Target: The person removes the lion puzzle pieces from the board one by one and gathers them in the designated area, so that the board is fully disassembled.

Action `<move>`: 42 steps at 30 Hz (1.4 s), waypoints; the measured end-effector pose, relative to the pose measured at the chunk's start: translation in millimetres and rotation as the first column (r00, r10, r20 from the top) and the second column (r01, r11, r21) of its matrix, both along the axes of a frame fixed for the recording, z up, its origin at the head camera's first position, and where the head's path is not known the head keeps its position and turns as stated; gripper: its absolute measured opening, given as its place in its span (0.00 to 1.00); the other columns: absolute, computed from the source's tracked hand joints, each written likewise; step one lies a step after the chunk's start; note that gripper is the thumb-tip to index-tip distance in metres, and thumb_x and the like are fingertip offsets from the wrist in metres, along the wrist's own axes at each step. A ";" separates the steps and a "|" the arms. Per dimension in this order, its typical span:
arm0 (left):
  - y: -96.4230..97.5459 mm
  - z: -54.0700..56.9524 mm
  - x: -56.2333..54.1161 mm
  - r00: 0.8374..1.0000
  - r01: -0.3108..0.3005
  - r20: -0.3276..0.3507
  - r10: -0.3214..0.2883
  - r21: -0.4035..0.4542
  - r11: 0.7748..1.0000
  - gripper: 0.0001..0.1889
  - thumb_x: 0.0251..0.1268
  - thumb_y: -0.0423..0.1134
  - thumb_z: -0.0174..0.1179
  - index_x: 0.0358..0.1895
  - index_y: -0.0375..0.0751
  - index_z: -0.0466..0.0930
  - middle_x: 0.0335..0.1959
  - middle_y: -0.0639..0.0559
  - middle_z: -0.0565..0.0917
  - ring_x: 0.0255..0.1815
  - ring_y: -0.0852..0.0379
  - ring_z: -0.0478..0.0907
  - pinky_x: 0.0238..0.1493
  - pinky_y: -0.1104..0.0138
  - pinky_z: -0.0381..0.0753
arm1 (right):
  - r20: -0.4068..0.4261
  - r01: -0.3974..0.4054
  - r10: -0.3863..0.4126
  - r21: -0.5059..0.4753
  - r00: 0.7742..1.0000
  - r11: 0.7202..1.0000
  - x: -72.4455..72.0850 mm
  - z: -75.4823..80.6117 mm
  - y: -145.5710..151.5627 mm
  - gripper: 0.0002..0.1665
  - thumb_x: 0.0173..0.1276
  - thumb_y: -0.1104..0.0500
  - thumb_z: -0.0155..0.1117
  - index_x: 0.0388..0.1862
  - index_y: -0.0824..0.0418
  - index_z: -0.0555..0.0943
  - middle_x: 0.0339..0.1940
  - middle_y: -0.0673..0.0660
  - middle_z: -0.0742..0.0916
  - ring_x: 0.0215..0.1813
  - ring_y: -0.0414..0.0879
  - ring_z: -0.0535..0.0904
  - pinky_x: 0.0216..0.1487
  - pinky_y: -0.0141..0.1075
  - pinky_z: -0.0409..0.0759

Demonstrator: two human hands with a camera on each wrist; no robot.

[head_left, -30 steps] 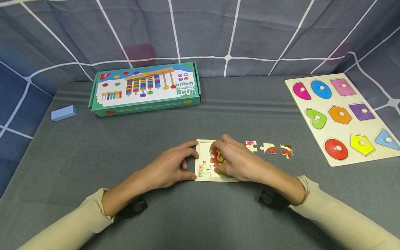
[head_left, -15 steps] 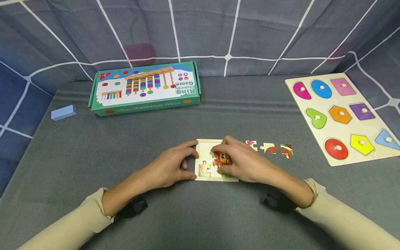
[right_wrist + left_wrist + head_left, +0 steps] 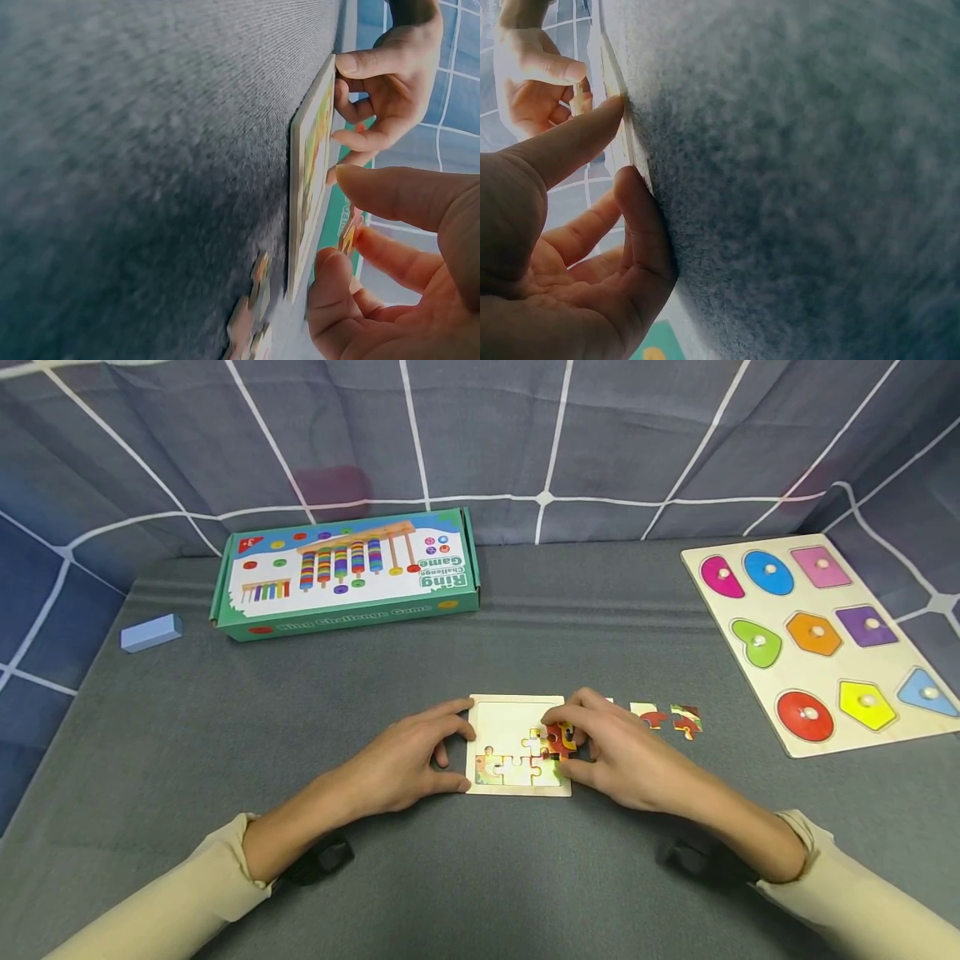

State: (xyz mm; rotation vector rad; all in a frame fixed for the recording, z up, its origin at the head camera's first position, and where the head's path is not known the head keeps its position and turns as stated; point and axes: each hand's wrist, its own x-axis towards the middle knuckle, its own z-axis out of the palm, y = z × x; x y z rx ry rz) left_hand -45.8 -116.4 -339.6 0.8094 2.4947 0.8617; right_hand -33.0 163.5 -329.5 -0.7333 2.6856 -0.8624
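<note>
My left hand holds a small square wooden puzzle tray by its left side, thumb at the near corner and fingers at the far corner. Several jigsaw pieces lie along the tray's near edge. At the tray's right side, my right hand pinches a red and yellow puzzle piece between thumb and fingers; in the right wrist view this piece appears edge-on, lifted off the tray. Loose red and cream puzzle pieces lie right of the tray, one mostly hidden behind my right hand.
A green Ring Challenge Game box stands at the back left. A blue block lies at the far left. On the right is a wooden shape board with knobbed pieces. A grid-patterned cloth hangs behind the grey table surface.
My right hand has drawn to the right with the red and yellow piece, uncovering more of the tray and the pieces in it. My left hand stays on the tray's left side.
</note>
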 end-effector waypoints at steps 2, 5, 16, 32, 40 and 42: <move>0.3 0.0 0.4 1.000 -0.002 -0.006 0.002 -0.002 1.000 0.24 0.51 0.38 0.77 0.52 0.41 0.79 0.73 0.41 0.65 0.30 0.66 0.73 0.38 0.66 0.73 | 0.001 0.003 -0.003 -0.006 1.000 1.000 2.2 1.2 4.3 0.26 0.58 0.64 0.75 0.56 0.58 0.81 0.45 0.48 0.77 0.35 0.40 0.72 0.36 0.35 0.72; 0.7 -0.5 0.9 1.000 -0.001 -0.009 0.001 -0.002 1.000 0.24 0.51 0.38 0.77 0.52 0.41 0.79 0.73 0.41 0.65 0.29 0.66 0.73 0.39 0.66 0.73 | 0.007 0.021 -0.021 0.000 1.000 1.000 6.0 2.8 11.1 0.27 0.58 0.64 0.76 0.57 0.58 0.81 0.47 0.49 0.77 0.32 0.41 0.71 0.33 0.34 0.71; 1.3 0.1 1.6 1.000 0.008 -0.015 -0.008 0.012 1.000 0.24 0.51 0.37 0.77 0.52 0.40 0.79 0.73 0.40 0.65 0.30 0.66 0.73 0.36 0.68 0.73 | -0.053 0.083 -0.084 -0.020 0.995 0.996 17.6 4.9 41.8 0.30 0.54 0.65 0.79 0.58 0.57 0.82 0.44 0.47 0.77 0.36 0.39 0.71 0.32 0.32 0.71; 3.1 2.5 1.7 1.000 -0.011 -0.007 0.011 -0.018 1.000 0.25 0.51 0.38 0.77 0.53 0.40 0.79 0.74 0.42 0.64 0.31 0.66 0.73 0.39 0.65 0.73 | -0.164 0.062 -0.062 0.000 0.985 0.998 28.7 -5.2 78.0 0.35 0.47 0.67 0.81 0.55 0.52 0.81 0.37 0.44 0.73 0.33 0.36 0.68 0.28 0.29 0.68; 2.0 3.1 2.2 1.000 -0.016 0.014 0.016 -0.021 1.000 0.24 0.53 0.38 0.76 0.53 0.40 0.79 0.74 0.42 0.64 0.31 0.66 0.73 0.39 0.65 0.73 | -0.130 0.088 -0.080 0.062 0.988 0.994 30.6 -7.2 82.8 0.36 0.48 0.64 0.82 0.58 0.52 0.80 0.41 0.45 0.76 0.36 0.37 0.69 0.29 0.31 0.69; 1.4 2.6 2.5 1.000 -0.020 0.017 0.020 -0.025 0.999 0.24 0.53 0.37 0.76 0.53 0.40 0.79 0.74 0.42 0.64 0.31 0.66 0.73 0.39 0.65 0.73 | -0.123 0.092 -0.083 0.072 0.989 0.993 30.7 -7.6 83.6 0.36 0.48 0.64 0.82 0.58 0.52 0.80 0.43 0.46 0.76 0.37 0.38 0.70 0.30 0.32 0.69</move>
